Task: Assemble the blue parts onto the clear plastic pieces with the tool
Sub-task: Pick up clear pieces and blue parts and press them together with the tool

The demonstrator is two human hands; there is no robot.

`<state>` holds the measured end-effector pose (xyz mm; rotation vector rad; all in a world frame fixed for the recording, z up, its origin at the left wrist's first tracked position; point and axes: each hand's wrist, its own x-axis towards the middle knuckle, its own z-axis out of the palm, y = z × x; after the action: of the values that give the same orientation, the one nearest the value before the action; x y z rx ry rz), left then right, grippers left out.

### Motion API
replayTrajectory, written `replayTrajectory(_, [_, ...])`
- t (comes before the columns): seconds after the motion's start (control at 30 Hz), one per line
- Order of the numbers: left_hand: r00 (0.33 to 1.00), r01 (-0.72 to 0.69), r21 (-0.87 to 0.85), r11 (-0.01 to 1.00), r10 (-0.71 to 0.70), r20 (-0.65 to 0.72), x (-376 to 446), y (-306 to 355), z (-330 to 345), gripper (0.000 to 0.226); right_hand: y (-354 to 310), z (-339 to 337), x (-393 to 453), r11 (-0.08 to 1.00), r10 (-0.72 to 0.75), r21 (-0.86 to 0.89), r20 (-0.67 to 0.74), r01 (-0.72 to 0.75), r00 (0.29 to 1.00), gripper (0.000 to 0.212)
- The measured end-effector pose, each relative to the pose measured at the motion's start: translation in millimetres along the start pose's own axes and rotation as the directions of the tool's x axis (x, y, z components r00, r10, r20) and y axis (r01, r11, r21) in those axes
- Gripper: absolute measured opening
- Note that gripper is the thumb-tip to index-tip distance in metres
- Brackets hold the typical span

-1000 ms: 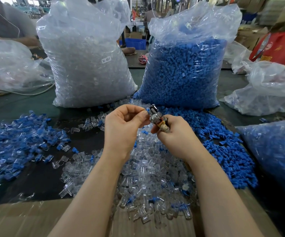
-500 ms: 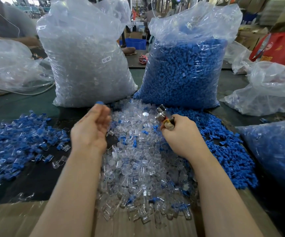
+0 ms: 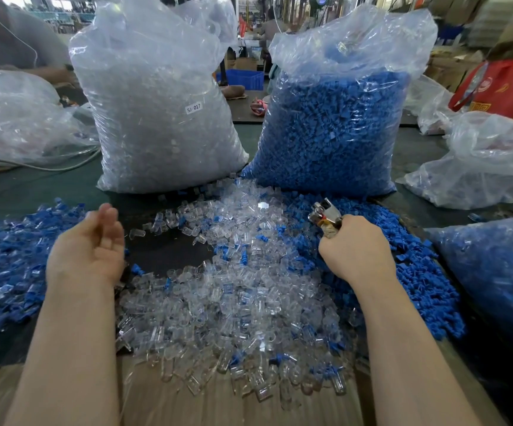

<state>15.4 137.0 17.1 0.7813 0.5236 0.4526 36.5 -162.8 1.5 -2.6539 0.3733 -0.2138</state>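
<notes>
A: On dark green counter (image 3: 24, 186), centre: loose heap of small clear plastic pieces (image 3: 233, 290), a few blue bits mixed in. Right of it, touching: spread of small blue plastic parts (image 3: 415, 272). Left: separate pile of blue-and-clear assembled pieces (image 3: 6, 256).

B: Hands?

A: Left hand (image 3: 90, 250) above counter between left pile and clear heap, palm turned inward, fingers (image 3: 104, 215) straight and relaxed, holding nothing. Right hand (image 3: 355, 250) over edge of blue spread, fingers curled tight round handle of small metal hand tool (image 3: 324, 214); tool head sticking up and away from fist.

B: Tool jaws?

A: Cannot tell, too small.

B: Background?

A: Two tall transparent sacks upright behind heaps: left sack of clear pieces (image 3: 163, 118) with small white label, right sack of blue parts (image 3: 332, 130). Another bag of blue parts (image 3: 495, 272) at right edge. Brown cardboard sheet (image 3: 163, 401) under near edge of clear heap.
</notes>
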Motion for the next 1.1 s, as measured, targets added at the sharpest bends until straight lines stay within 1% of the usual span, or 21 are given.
replayTrajectory(0.03, [1.0, 0.008, 0.087, 0.996, -0.01, 0.016, 5, -1, 2, 0.013, 0, 0, 0, 1.0, 0.012, -0.009, 0.022, -0.012, 1.0, 0.013])
replayTrajectory(0.07, [0.998, -0.002, 0.234, 0.972, -0.011, 0.054, 4, -2, 4, 0.011, 0, 0, 0, 1.0, 0.022, -0.018, 0.044, -0.021, 0.999, 0.013])
replayTrajectory(0.1, [0.997, -0.058, 0.434, 0.899, 0.027, 0.079, 7, -8, 5, 0.01, -1, 0, -1, 0.999, 0.031, -0.029, 0.065, -0.029, 0.997, 0.013])
replayTrajectory(0.13, [0.99, -0.129, 0.61, 0.782, 0.07, 0.12, 7, -14, 10, 0.01, -1, 0, -1, 0.998, 0.039, -0.042, 0.083, -0.036, 0.996, 0.014])
replayTrajectory(0.17, [0.977, -0.207, 0.735, 0.646, 0.097, 0.189, 7, -21, 11, 0.01, -1, 1, -2, 0.998, 0.044, -0.058, 0.096, -0.038, 0.994, 0.015])
replayTrajectory(0.2, [0.961, -0.273, 0.823, 0.498, 0.101, 0.258, 4, -29, 14, 0.009, -2, 1, -3, 0.996, 0.046, -0.078, 0.104, -0.038, 0.994, 0.016])
replayTrajectory(0.23, [0.942, -0.334, 0.887, 0.319, 0.092, 0.322, 3, -37, 15, 0.014, -2, 1, -4, 0.994, 0.047, -0.099, 0.107, -0.037, 0.993, 0.018])
replayTrajectory(0.27, [0.933, -0.359, 0.924, 0.13, 0.045, 0.356, 2, -44, 15, 0.022, -3, 1, -4, 0.992, 0.05, -0.116, 0.106, -0.038, 0.993, 0.021])
replayTrajectory(0.3, [0.927, -0.376, 0.926, -0.022, -0.01, 0.376, 3, -50, 17, 0.031, -3, 2, -5, 0.991, 0.053, -0.128, 0.102, -0.04, 0.993, 0.023])
replayTrajectory(0.33, [0.92, -0.391, 0.911, -0.132, -0.071, 0.385, 1, -54, 20, 0.038, -3, 2, -5, 0.99, 0.054, -0.137, 0.098, -0.041, 0.994, 0.024])
replayTrajectory(0.37, [0.906, -0.423, 0.885, -0.194, -0.114, 0.408, 1, -59, 22, 0.042, -4, 2, -6, 0.988, 0.053, -0.146, 0.095, -0.039, 0.994, 0.026])
replayTrajectory(0.4, [0.89, -0.455, 0.862, -0.223, -0.143, 0.433, 0, -62, 23, 0.043, -4, 3, -6, 0.987, 0.05, -0.158, 0.093, -0.035, 0.994, 0.027])
replayTrajectory(0.47, [0.866, -0.499, 0.841, -0.209, -0.142, 0.479, -3, -66, 25, 0.036, -4, 4, -7, 0.984, 0.047, -0.178, 0.096, -0.029, 0.994, 0.028])
replayTrajectory(0.5, [0.858, -0.514, 0.839, -0.182, -0.117, 0.5, -4, -67, 25, 0.031, -3, 4, -7, 0.982, 0.046, -0.185, 0.1, -0.027, 0.994, 0.028])
replayTrajectory(0.63, [0.885, -0.466, 0.881, -0.078, -0.048, 0.464, -4, -66, 23, 0.015, -4, 5, -8, 0.98, 0.073, -0.19, 0.088, -0.055, 0.993, 0.029])
replayTrajectory(0.77, [0.894, -0.447, 0.891, -0.072, -0.027, 0.446, -5, -65, 24, 0.005, -4, 7, -8, 0.978, 0.106, -0.187, 0.077, -0.091, 0.991, 0.024])
replayTrajectory(0.83, [0.895, -0.446, 0.893, -0.062, -0.025, 0.445, -5, -65, 25, 0.006, -4, 6, -8, 0.978, 0.115, -0.186, 0.081, -0.098, 0.99, 0.023])
replayTrajectory(0.97, [0.888, -0.46, 0.886, -0.054, -0.026, 0.459, -6, -63, 24, 0.016, -2, 5, -8, 0.98, 0.098, -0.182, 0.09, -0.08, 0.991, 0.025])
replayTrajectory(1.03, [0.892, -0.452, 0.892, -0.002, -0.021, 0.452, -7, -63, 24, 0.016, -1, 5, -7, 0.985, 0.086, -0.156, 0.078, -0.073, 0.993, 0.025])
replayTrajectory(1.1, [0.897, -0.442, 0.894, 0.077, 0.01, 0.442, -10, -60, 24, 0.017, -1, 4, -6, 0.992, 0.076, -0.101, 0.051, -0.071, 0.996, 0.021])
